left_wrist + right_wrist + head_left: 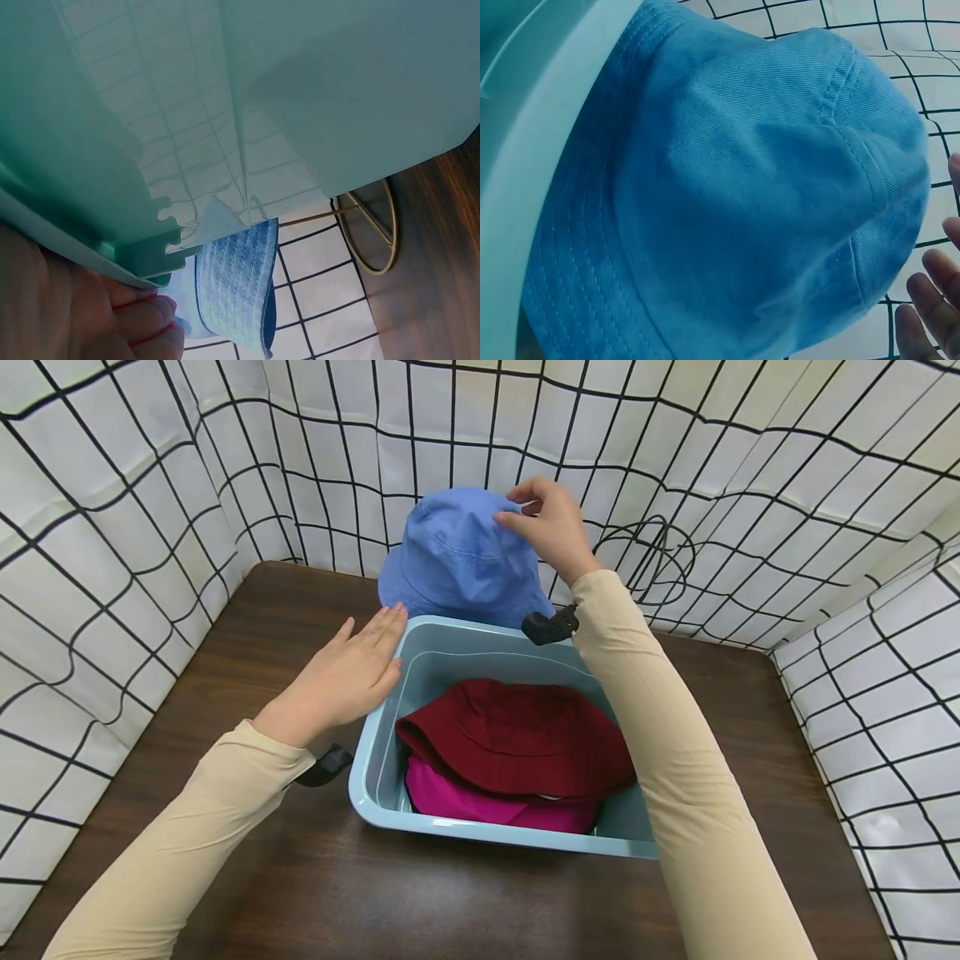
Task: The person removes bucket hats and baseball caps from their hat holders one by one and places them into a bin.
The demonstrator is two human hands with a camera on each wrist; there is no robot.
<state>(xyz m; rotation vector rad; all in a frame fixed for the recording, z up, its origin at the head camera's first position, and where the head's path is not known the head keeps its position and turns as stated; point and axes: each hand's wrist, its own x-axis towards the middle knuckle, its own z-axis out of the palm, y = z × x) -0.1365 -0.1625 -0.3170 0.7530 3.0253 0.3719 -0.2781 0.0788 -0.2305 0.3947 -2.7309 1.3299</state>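
Observation:
A light blue bucket hat [457, 556] stands upright behind a pale blue plastic basin [480, 835]. My right hand [553, 522] is beside the top right of its crown, fingers bent and parted; in the right wrist view these fingers [934, 300] show beyond the hat with a gap to it. Along the basin's back left corner lies my left hand [341, 672], fingers straight and close together against the outside of the rim. Inside the basin a dark red bucket hat [517, 735] lies over a magenta fabric item [502, 806], which is mostly hidden.
The basin stands on a dark brown wooden table [315, 885]. White cloth walls with a black grid [465, 427] enclose the back and sides. A wire stand [656, 560] with looped rods is at the back, right of the blue hat.

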